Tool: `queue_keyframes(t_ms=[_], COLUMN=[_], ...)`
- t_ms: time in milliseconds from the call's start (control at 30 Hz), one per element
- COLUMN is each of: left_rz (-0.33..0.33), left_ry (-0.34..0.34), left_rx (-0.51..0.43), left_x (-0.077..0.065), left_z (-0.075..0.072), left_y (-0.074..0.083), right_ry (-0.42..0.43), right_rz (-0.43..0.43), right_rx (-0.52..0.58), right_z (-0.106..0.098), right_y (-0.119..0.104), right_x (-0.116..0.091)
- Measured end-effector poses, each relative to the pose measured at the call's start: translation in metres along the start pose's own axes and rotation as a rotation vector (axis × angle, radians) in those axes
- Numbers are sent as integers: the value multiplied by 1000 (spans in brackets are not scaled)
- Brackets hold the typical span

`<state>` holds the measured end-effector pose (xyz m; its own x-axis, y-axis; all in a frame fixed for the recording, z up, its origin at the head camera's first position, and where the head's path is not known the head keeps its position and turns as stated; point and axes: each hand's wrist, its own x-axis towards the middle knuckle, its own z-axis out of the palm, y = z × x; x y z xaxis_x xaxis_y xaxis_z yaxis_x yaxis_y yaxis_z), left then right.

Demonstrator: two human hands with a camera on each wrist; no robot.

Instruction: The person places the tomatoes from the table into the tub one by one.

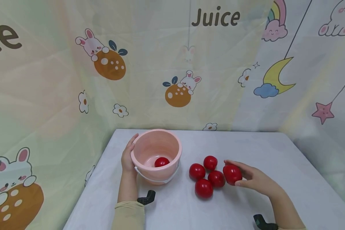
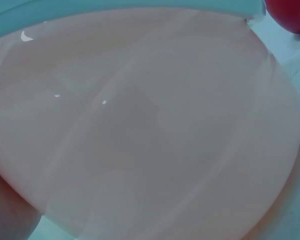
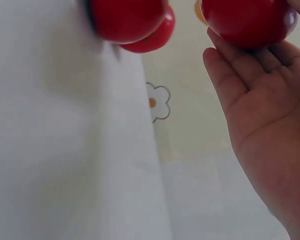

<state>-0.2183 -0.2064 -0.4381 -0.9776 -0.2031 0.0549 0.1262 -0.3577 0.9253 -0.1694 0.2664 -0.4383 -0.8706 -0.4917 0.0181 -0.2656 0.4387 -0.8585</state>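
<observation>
A pink bucket [image 1: 156,143] stands at the left of the table with a shiny red round fruit [image 1: 162,162] inside. My left hand [image 1: 128,158] lies along the bucket's left outer wall, fingers extended up toward the rim. In the left wrist view the bucket wall [image 2: 155,120] fills most of the picture. At the right, my right hand [image 1: 254,180] holds another red round fruit [image 1: 232,174] between thumb and fingers. Its palm shows in the right wrist view, the held fruit [image 3: 247,20] at the fingertips. Several more red fruits [image 1: 204,188] sit clustered just left of it.
A white handle [image 1: 158,174] hangs across the bucket's front. The white-covered table [image 1: 233,210] meets a printed cloth backdrop [image 1: 149,64] behind and at both sides. Black wrist cameras [image 1: 146,198] are worn on both forearms.
</observation>
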Motion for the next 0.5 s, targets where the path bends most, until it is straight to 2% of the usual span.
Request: queue_keyframes(t_ms=[233,500], left_rz=[7,-5], left_ry=[-5,9], left_rx=[-17,18], left_x=[0,0], left_z=[-1,0], left_y=[0,-1], right_ry=[-18,-80], right_rz=[-123,-175], right_rx=[-28,20], right_z=[-22,-43], right_y=[-27,-63], right_x=[30,68])
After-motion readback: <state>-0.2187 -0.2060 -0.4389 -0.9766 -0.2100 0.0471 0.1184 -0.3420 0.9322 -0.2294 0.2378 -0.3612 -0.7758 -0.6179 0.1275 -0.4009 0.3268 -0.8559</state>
